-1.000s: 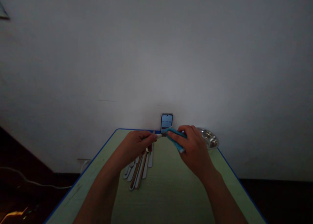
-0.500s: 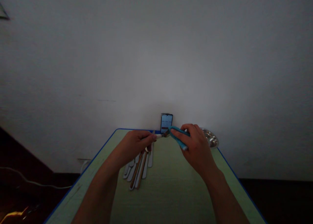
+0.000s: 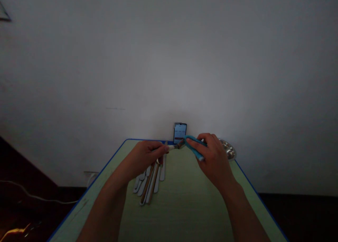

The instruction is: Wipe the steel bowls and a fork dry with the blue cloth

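My left hand [image 3: 151,154] is closed, pinching the pale handle of a knife [image 3: 180,143] whose metal part points right. Its far end runs into a folded blue cloth [image 3: 195,151]. My right hand [image 3: 214,156] grips that cloth between thumb and fingers, wrapped at the end of the metal. Beneath my left hand lies a pile of cutlery [image 3: 149,185], several pieces with silvery handles and a few brownish ones. My left hand hides the upper ends of the pile.
A phone [image 3: 180,132] with a lit screen leans against the wall [image 3: 169,76] at the table's back edge. Behind my right hand sits a shiny metal bowl [image 3: 230,151]. The green table [image 3: 179,213] has a blue rim. A white cable [image 3: 39,198] runs at lower left.
My right hand and the blue cloth have shifted slightly right along the knife, baring a little more metal. My left hand stays nearly still.
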Demonstrator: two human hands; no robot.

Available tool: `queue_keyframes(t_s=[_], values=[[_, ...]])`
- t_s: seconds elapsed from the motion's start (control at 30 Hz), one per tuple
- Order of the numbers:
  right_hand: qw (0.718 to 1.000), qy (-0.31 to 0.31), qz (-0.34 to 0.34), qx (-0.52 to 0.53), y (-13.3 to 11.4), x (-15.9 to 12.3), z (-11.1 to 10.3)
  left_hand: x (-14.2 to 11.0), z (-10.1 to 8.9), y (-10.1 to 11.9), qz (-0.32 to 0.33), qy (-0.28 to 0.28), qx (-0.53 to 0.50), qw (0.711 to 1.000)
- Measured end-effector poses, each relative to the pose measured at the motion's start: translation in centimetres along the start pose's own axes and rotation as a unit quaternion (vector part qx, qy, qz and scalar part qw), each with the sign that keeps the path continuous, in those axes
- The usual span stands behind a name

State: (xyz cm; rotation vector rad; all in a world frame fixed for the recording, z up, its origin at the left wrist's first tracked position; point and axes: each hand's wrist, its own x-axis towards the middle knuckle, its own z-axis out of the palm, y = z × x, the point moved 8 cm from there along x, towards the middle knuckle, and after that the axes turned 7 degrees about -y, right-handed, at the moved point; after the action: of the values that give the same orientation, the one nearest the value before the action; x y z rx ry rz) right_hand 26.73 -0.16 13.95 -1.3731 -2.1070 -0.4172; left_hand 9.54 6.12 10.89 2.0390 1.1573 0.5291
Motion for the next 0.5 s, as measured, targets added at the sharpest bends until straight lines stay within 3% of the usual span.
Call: queue_keyframes(t_s=[0.5], values=[[1.0,0.006,0.01,-0.002,0.36,-0.11,0.05,-0.21,0.04,0.3,-0.006,-0.012,-0.029,0.999]])
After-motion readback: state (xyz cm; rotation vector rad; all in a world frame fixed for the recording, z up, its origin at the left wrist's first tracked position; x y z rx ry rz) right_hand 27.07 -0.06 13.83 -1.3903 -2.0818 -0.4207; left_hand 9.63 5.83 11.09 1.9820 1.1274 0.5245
